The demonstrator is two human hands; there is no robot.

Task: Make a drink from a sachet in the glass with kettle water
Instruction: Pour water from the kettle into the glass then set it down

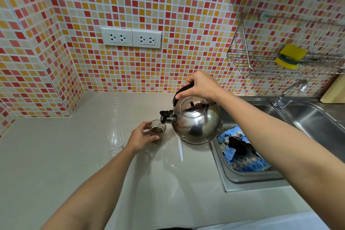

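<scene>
A small clear glass (pixel 158 131) stands on the grey counter (pixel 74 155), holding dark brown liquid. My left hand (pixel 141 137) wraps around its left side. My right hand (pixel 200 85) grips the black handle of a shiny steel kettle (pixel 197 123), which is tilted left. Its spout hangs over the glass rim, with its black cap flipped up, and a thin stream of water runs into the glass. A white strip, perhaps the sachet (pixel 180 148), lies flat on the counter just right of the glass, under the kettle.
A steel sink (pixel 308 117) with a tap (pixel 287 92) lies to the right, with a blue cloth (pixel 242 153) beside it. A wire rack (pixel 261 61) on the tiled wall holds a yellow sponge (pixel 291 56). Wall sockets (pixel 131 37) sit behind the counter.
</scene>
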